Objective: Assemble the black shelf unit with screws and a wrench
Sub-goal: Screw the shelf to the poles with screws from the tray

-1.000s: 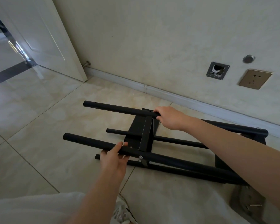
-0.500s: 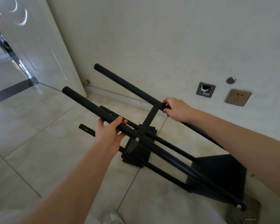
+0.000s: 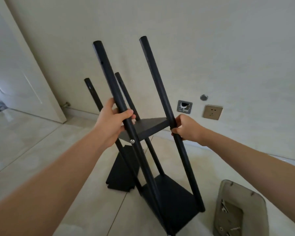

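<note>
nearest, beside the right forearm, a grey tray (image 3: 242,193) on the tiled floor holds what look like loose screws. the black shelf unit (image 3: 170,198) stands on the floor, leaning slightly, its bottom shelf well below both hands. the left hand (image 3: 111,124) has its fingers (image 3: 126,114) wrapped around the front left post, just above a silver screw (image 3: 132,141). the right hand (image 3: 186,127) closes its fingers round the front right post, level with the middle shelf (image 3: 150,127). a loose black shelf panel (image 3: 119,172) lies below the left fingers. the frame looks stiff and fairly light, though smooth posts may slip; gripping near a shelf joint seems steadiest.
</note>
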